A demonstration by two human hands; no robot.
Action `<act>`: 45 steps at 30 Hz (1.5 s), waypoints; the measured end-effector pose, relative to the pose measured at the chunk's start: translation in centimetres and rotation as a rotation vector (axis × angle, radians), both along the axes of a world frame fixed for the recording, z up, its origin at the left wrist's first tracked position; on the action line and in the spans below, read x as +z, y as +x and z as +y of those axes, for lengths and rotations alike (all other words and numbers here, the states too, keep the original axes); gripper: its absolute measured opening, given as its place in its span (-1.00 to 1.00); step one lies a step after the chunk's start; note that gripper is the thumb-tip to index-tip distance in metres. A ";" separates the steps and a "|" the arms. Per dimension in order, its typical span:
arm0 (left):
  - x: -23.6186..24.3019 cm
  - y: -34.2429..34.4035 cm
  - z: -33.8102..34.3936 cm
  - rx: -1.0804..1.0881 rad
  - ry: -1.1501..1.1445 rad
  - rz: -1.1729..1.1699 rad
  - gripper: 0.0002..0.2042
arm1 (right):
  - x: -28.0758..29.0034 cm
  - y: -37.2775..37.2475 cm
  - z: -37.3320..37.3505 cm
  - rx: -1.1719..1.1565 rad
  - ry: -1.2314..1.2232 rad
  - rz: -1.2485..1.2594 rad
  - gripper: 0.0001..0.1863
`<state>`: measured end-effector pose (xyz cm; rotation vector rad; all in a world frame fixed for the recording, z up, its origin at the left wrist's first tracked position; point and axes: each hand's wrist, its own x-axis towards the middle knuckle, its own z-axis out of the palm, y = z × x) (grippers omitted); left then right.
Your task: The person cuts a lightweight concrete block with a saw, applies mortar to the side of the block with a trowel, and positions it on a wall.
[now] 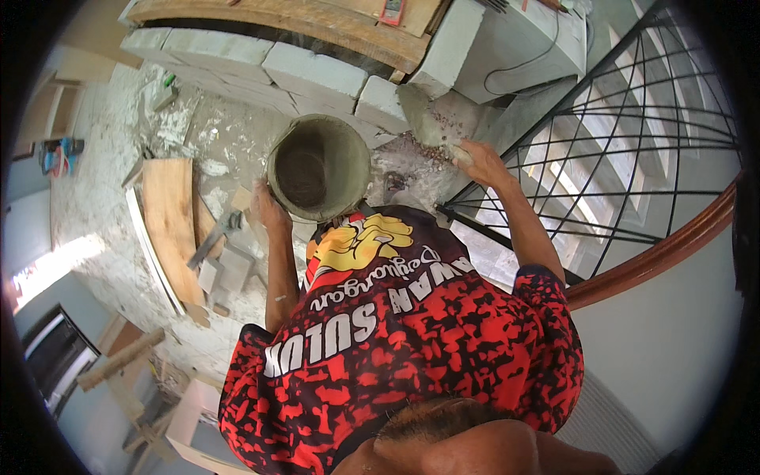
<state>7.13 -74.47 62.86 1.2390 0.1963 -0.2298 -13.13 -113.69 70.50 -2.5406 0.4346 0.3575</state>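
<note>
A round grey bucket (348,170), crusted with mortar, is in front of my body, its mouth toward me and a dark, wet-looking inside. My left hand (271,210) holds the bucket at its left side, with part of the fingers hidden. Farther right, my right hand (480,164) is closed round the handle of a trowel (418,115). The trowel's grey blade points away from me, beside the end of a low wall of white blocks (313,77) and above rubble-strewn ground (447,119).
Wooden boards (317,30) lie on top of the blocks. On the right stands a black metal railing (625,154) with a brown handrail (665,257), stairs behind it. Planks (168,226), a hammer-like tool (215,236) and block offcuts (231,269) lie on the left floor.
</note>
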 end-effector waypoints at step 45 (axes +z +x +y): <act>-0.2 2.2 1.4 -0.073 -0.069 0.006 -0.50 | -0.8 -0.2 2.9 0.135 -0.157 0.047 -0.49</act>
